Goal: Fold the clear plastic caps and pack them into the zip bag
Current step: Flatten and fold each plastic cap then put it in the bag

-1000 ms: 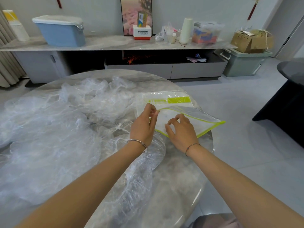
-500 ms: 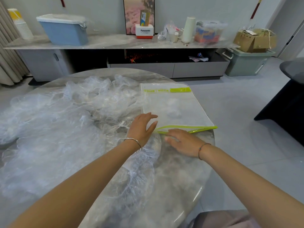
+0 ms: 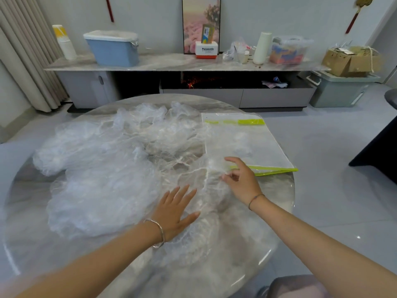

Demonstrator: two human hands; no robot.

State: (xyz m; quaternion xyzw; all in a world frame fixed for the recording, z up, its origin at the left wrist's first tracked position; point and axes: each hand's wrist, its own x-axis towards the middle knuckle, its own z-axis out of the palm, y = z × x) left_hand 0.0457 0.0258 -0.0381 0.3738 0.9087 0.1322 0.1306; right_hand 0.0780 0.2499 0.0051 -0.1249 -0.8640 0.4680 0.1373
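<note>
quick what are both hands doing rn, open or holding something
Left hand: open, flat on the clear plastic caps.
Right hand: fingers curled, pinching the clear plastic caps.

Bright, even; edges perhaps warped.

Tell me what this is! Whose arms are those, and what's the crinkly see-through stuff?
There is no machine here: those are a person's two bare arms. The picture comes from a camera worn on the person's head, looking down. On the round table lies a big crinkly heap of clear plastic caps. Beside it, on the right, a zip bag with green stripes lies flat. The left hand rests on the heap with straight fingers. The right hand has curled fingers at the plastic near the bag; whether it pinches any is too blurry to tell.
</note>
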